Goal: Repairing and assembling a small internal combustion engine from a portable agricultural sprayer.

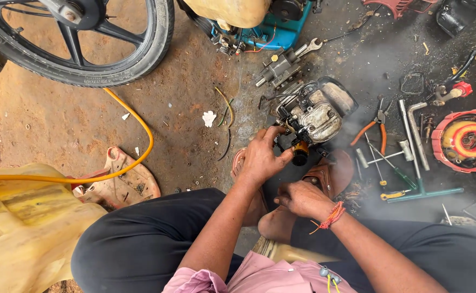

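Note:
A small grimy engine sits on the dirt floor in front of me. My left hand reaches up to its lower left side, fingers curled around a small part there next to an orange-and-black cap. My right hand, with a red thread band on the wrist, is closed low near my foot; what it holds is hidden. I squat, with black trousers and sandalled feet below the engine.
Orange-handled pliers, socket wrenches and screwdrivers lie right of the engine. A red round cover is at far right. A motorcycle wheel stands top left, an orange hose crosses the floor, a yellow tank lies bottom left.

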